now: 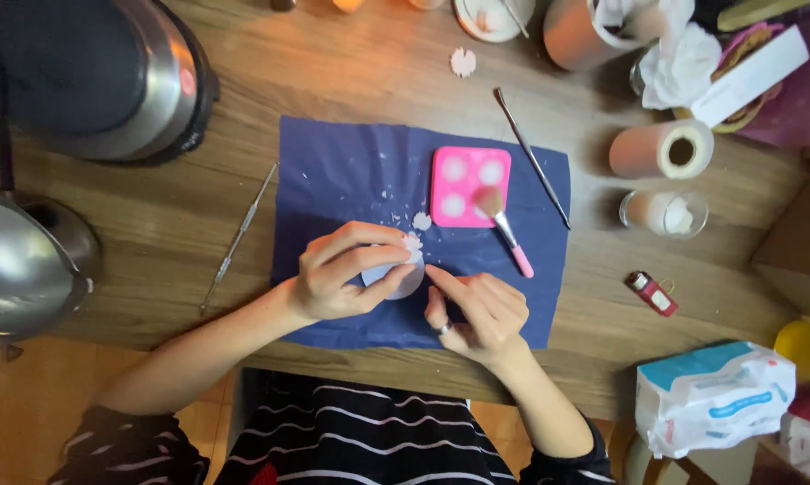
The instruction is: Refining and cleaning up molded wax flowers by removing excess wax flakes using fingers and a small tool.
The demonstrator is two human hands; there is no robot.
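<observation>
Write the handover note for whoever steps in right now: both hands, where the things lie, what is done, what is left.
Left hand: grip closed on a small pale round piece, held just above the blue cloth.
Right hand: holds nothing, forefinger stretched to the edge of the piece.
Things: pink mould with four round hollows lies on the cloth; a pink-handled brush rests across its lower right corner. A small white flower shape and crumbs lie beside the hands. One metal tool lies right of the mould, another left of the cloth.
Done: at least one flower shape lies finished.
Left: the piece in hand looks unfinished.

Pink mould (470,185), brush (502,224), lighter (652,293).
</observation>
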